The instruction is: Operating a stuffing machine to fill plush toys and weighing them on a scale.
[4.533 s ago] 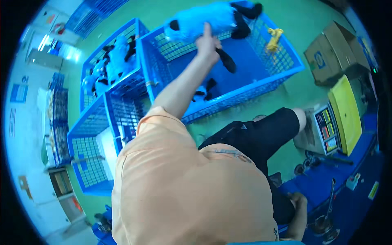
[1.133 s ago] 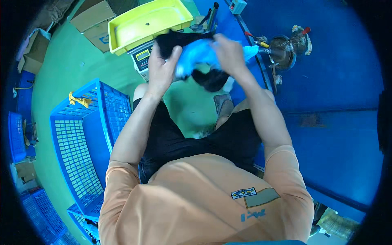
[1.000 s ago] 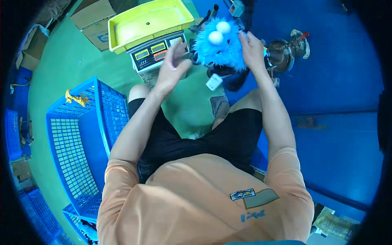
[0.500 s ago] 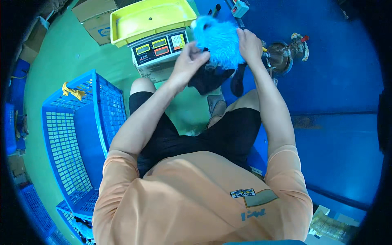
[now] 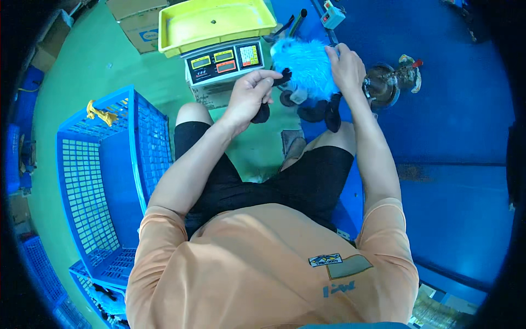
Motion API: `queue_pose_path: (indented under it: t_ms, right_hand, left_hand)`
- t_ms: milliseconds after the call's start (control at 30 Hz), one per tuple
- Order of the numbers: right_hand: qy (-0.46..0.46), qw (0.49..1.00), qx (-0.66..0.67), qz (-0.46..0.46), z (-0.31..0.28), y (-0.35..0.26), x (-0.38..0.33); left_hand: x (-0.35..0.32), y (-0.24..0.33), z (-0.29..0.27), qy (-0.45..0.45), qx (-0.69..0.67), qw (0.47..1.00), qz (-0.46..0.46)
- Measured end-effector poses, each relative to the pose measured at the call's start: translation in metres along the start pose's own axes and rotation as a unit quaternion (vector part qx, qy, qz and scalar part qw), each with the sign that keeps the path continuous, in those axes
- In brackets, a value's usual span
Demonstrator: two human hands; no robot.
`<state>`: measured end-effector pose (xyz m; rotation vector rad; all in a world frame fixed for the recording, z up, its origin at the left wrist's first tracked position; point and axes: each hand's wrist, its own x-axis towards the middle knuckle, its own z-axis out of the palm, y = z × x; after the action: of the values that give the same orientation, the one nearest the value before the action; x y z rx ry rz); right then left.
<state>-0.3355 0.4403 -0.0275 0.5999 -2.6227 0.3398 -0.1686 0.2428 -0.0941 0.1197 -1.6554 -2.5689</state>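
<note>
A fluffy bright-blue plush toy (image 5: 309, 68) with black limbs is held between my two hands, beyond my knees. My left hand (image 5: 249, 97) is closed, its thumb and forefinger pinching a black limb (image 5: 284, 77) at the toy's left side. Another black piece (image 5: 262, 113) hangs under that hand; whether it belongs to the toy cannot be made out. On the far side, my right hand (image 5: 346, 68) grips the edge of the blue body, fingertips partly hidden by fur. Black feet (image 5: 332, 112) dangle below the body, over the blue bench edge.
Ahead on the left, a yellow tray (image 5: 216, 24) rests on a weighing scale (image 5: 205, 73). A metal fixture (image 5: 382, 85) with a red-tipped handle stands on the blue bench (image 5: 449, 120). Beside my left leg is a blue crate (image 5: 134, 148) with a yellow cloth (image 5: 102, 113) tied on.
The toy has shifted slightly down and right in view, along with the bench and scale. My left hand has closed on a black limb, and the black parts hang differently.
</note>
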Motion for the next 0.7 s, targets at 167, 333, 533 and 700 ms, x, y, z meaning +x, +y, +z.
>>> queue_pose_path:
  t_ms: [167,333,533,700]
  right_hand:
    - [-0.055,0.996,-0.023,0.067,0.002,0.022,0.003]
    - [0.045,0.992,-0.072,0.094,-0.009,0.07,-0.01]
    - [-0.038,0.963,0.098,-0.25,-0.007,-0.034,-0.047]
    - [-0.022,0.955,0.01,-0.295,0.012,0.013,-0.027]
  left_hand:
    - [0.0,-0.009,0.001,0.105,-0.029,0.993,-0.038]
    - [0.01,-0.009,0.027,0.039,-0.037,0.999,-0.001]
    - [0.015,-0.02,0.003,-0.028,-0.192,0.98,-0.039]
    - [0.019,-0.011,0.008,0.108,0.063,0.988,0.095]
